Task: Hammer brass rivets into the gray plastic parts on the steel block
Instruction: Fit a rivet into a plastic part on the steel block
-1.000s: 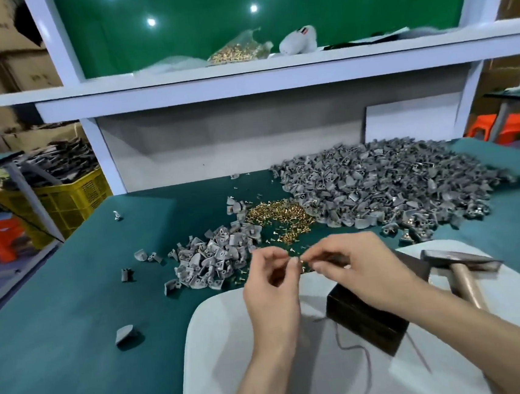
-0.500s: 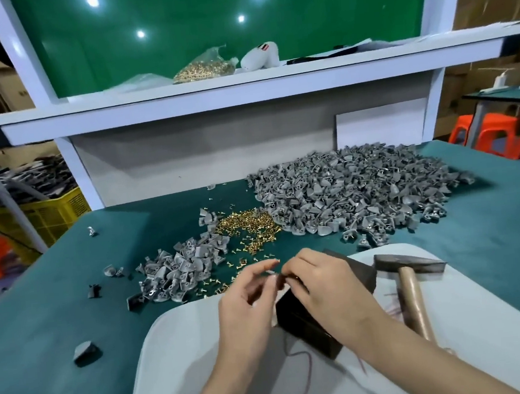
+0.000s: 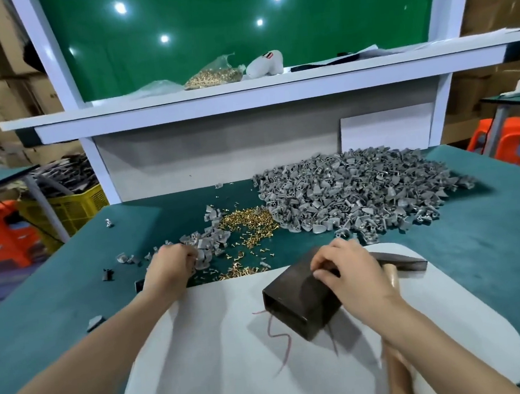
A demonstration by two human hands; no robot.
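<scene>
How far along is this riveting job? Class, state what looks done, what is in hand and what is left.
Done: possibly the small pile of gray parts by the left hand, though set rivets cannot be seen. In hand: the right hand rests curled fingers on the steel block; the hammer lies unheld. Left: the large pile of gray parts and loose brass rivets.

Left grip (image 3: 167,266) extended forward-left, fingers curled down; right grip (image 3: 351,270) nearer, knuckles up, fingers curled.

Hammer handle (image 3: 396,374): lower right, cut by the bottom edge, partly behind your right forearm (image 3: 431,336).
Your left hand (image 3: 167,269): fingertips buried in gray plastic parts (image 3: 207,243), grasp unclear.
Your right hand (image 3: 351,270): fingers hide the steel block (image 3: 296,291) top.
</scene>
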